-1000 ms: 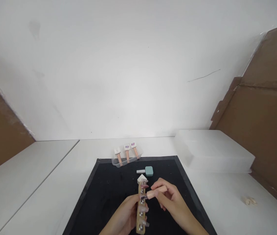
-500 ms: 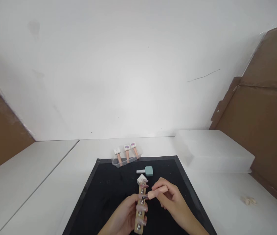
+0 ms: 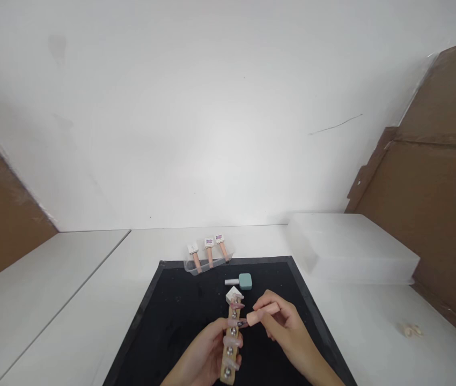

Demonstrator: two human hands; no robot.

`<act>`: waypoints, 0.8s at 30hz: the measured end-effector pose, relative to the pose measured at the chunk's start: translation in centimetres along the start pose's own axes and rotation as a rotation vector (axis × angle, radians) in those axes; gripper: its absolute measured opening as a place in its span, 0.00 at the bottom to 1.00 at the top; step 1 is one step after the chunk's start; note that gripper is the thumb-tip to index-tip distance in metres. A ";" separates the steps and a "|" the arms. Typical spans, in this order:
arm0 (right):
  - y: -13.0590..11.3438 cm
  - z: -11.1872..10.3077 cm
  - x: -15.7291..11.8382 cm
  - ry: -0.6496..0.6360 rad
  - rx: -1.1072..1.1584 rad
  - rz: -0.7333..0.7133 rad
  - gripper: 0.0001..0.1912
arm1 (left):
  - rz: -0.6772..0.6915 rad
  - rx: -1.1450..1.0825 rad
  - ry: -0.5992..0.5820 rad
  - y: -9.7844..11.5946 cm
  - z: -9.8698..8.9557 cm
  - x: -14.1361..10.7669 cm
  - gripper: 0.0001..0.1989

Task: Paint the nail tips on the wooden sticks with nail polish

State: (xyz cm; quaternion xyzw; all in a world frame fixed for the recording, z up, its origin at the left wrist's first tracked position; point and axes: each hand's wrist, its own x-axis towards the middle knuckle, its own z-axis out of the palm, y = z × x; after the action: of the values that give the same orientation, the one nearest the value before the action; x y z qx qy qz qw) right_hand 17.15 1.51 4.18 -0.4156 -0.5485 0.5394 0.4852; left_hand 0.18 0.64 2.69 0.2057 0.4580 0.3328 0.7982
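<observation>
Left hand (image 3: 207, 348) grasps the beaded strip (image 3: 225, 353) between thumb and fingers; right hand (image 3: 283, 326) pinches the peach handle (image 3: 263, 313) in its fingertips, brush (image 3: 242, 323) at 1 nail tip (image 3: 233, 323)

Matt, wood-like finish on stick (image 3: 226, 355); polished metal for studs (image 3: 233, 332); glossy plastic for nail tips (image 3: 233, 341). Smooth plastic on brush handle (image 3: 254, 318); clear plastic for tray (image 3: 190, 268); frosted plastic for box (image 3: 357, 241). Matt surface on mat (image 3: 179, 295), smooth finish on counter (image 3: 91, 316), matt cardboard for side panel (image 3: 433, 203).
</observation>
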 end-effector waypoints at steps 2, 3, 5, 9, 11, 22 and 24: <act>-0.1 0.0 0.0 0.018 0.005 0.005 0.10 | 0.007 0.006 -0.004 0.1 0.1 -0.2 0.10; -0.1 0.0 0.0 0.025 0.011 0.005 0.10 | 0.009 0.009 -0.010 0.1 0.1 -0.2 0.10; -0.1 0.0 0.1 0.038 0.022 0.001 0.10 | 0.009 0.009 -0.028 0.1 0.1 -0.3 0.10; -0.2 -0.1 0.2 0.053 0.024 -0.012 0.09 | 0.007 -0.018 -0.063 0.1 0.0 -0.3 0.08; -0.1 -0.1 0.2 0.066 0.022 -0.013 0.08 | 0.006 -0.031 -0.074 0.1 0.0 -0.3 0.08; 0.8 -0.4 0.3 0.153 0.093 0.014 0.13 | 0.003 -0.152 -0.178 0.5 -0.2 -1.0 0.26; 0.9 -0.4 0.3 0.148 0.143 0.017 0.14 | 0.023 -0.136 -0.192 0.6 -0.2 -1.1 0.27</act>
State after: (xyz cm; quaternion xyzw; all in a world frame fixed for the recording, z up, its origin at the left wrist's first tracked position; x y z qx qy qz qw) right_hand 17.47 1.91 3.32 -0.4233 -0.4678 0.5492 0.5480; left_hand -0.57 0.23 3.61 0.1870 0.3535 0.3512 0.8466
